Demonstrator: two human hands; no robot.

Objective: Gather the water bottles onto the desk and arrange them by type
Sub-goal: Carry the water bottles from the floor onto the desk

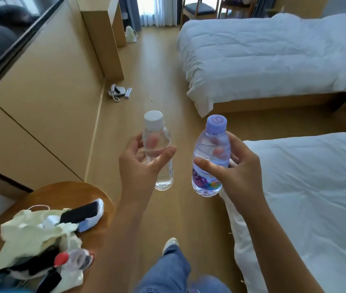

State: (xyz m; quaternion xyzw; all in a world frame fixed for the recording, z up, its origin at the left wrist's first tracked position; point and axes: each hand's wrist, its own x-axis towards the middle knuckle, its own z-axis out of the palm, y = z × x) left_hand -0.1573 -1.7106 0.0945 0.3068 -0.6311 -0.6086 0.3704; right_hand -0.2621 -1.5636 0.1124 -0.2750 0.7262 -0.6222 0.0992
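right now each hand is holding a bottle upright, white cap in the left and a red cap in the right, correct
Not quite. In the head view the right hand holds a bottle with a purple cap, not red. The rest stands: the left hand holds the white-capped bottle, and both are roughly upright.
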